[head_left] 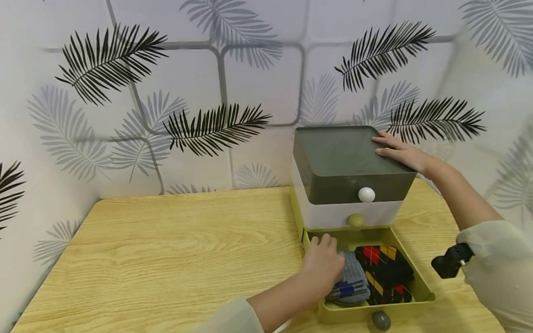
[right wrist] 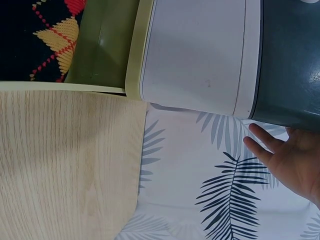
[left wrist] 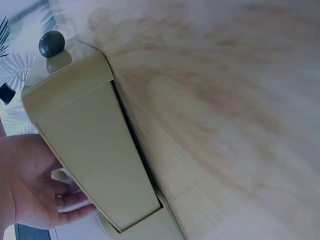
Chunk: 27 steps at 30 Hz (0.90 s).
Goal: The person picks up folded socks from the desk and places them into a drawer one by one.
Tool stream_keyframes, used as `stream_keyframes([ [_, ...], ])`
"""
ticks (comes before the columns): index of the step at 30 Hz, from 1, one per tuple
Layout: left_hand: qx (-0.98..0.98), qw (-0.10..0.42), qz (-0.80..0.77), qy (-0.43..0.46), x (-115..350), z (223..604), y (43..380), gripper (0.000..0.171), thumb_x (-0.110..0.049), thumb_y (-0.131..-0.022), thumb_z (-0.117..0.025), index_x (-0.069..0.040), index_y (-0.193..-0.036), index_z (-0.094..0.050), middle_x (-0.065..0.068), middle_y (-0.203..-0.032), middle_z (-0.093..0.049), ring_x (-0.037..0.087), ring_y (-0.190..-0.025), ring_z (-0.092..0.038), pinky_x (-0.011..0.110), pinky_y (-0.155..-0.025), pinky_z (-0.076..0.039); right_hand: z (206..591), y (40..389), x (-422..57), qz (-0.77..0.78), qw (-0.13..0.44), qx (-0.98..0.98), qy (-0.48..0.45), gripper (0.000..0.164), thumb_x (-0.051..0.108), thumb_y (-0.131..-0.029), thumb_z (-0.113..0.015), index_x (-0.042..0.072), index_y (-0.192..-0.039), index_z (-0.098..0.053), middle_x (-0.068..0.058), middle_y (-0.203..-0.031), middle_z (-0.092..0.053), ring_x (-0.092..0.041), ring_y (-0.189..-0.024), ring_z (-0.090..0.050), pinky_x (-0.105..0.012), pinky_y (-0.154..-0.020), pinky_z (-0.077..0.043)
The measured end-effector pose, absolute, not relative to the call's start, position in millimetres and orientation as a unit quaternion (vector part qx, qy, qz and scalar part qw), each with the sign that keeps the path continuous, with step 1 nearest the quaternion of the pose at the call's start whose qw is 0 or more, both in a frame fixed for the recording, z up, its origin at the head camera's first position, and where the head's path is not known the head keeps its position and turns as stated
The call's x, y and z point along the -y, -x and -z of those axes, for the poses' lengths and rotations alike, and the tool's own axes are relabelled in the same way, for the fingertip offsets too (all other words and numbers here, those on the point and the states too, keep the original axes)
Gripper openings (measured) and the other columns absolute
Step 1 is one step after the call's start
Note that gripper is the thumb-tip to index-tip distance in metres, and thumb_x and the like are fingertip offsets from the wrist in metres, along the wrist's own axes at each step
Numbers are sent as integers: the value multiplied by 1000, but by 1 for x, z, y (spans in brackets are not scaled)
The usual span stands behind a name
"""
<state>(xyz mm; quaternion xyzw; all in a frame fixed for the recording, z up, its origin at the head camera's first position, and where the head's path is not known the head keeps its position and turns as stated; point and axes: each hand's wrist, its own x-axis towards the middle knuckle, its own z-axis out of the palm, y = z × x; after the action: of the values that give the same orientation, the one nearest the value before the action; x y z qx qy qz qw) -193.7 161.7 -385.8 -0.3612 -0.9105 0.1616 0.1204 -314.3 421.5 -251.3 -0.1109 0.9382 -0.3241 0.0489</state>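
Note:
A small three-tier drawer box has a dark grey top tier, a white middle one and a yellow-green bottom drawer pulled out. Inside that drawer lie folded grey-and-blue socks on the left and black argyle socks with red and yellow diamonds on the right. My left hand is at the drawer's left side, over the edge of the grey socks, its fingers loosely bent; the drawer wall partly hides them in the left wrist view. My right hand rests on the right edge of the box's grey top, fingers spread.
The box stands at the right part of a wood-grain table, close to a leaf-patterned wall covering. Round knobs stick out in front, with a grey knob on the pulled-out drawer. A black wrist camera is on the right sleeve.

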Motion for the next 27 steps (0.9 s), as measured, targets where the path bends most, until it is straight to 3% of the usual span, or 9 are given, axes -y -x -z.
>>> stream_keyframes([
  [3, 899, 146, -60, 408, -150, 384, 188, 22, -45, -87, -59, -25, -89, -66, -5, -89, -53, 11, -81, -44, 24, -71, -40, 252, 314, -421, 321, 50, -939, 110, 64, 38, -98, -41, 8, -148, -14, -11, -150, 15, -37, -133, 15, -64, -98, -1],
  [6, 881, 123, 58, 454, -140, 378, 174, 17, -37, -88, -61, -23, -92, -70, -8, -82, -55, 6, -74, -48, 17, -61, -41, 253, 313, -421, 320, 51, -940, 109, 65, 39, -97, -41, 9, -148, -14, -10, -151, 14, -36, -133, 15, -64, -98, -1],
  [10, 847, -29, 206, 490, -135, 371, 152, 16, -33, -88, -61, -22, -92, -72, -17, -71, -52, -4, -64, -43, 11, -57, -35, 253, 312, -421, 319, 47, -940, 114, 65, 39, -97, -41, 8, -148, -13, -10, -150, 14, -36, -133, 15, -64, -98, -1],
  [13, 836, -126, 262, 465, -135, 368, 142, 19, -35, -89, -60, -21, -94, -71, -20, -75, -53, -5, -71, -42, 13, -68, -35, 252, 312, -421, 319, 44, -940, 115, 65, 39, -97, -40, 8, -148, -13, -11, -150, 15, -36, -133, 15, -64, -98, -1],
  [17, 839, -134, 288, 441, -135, 365, 136, 19, -35, -88, -61, -23, -100, -70, -18, -90, -54, -2, -87, -42, 18, -76, -36, 252, 312, -421, 319, 47, -940, 112, 65, 39, -98, -40, 9, -148, -12, -10, -150, 15, -36, -133, 15, -64, -98, -2],
  [19, 816, -164, 326, 447, -136, 365, 134, 17, -29, -90, -61, -19, -100, -70, -16, -87, -53, -3, -83, -45, 16, -71, -38, 252, 313, -421, 320, 47, -939, 113, 65, 39, -98, -40, 8, -148, -12, -11, -150, 15, -37, -133, 15, -64, -98, -2],
  [24, 733, -360, 440, 373, -137, 374, 130, 22, -19, -94, -54, -3, -102, -67, -7, -79, -60, 0, -69, -53, 18, -63, -44, 252, 314, -421, 325, 42, -938, 111, 64, 36, -98, -41, 7, -148, -12, -13, -150, 15, -38, -133, 14, -65, -97, -3],
  [27, 695, -445, 479, 299, -145, 395, 134, 29, -20, -96, -49, 3, -107, -64, -1, -83, -63, 7, -74, -57, 22, -65, -46, 252, 314, -421, 325, 44, -939, 108, 64, 35, -98, -40, 6, -147, -12, -13, -150, 15, -38, -133, 14, -65, -98, -3],
])
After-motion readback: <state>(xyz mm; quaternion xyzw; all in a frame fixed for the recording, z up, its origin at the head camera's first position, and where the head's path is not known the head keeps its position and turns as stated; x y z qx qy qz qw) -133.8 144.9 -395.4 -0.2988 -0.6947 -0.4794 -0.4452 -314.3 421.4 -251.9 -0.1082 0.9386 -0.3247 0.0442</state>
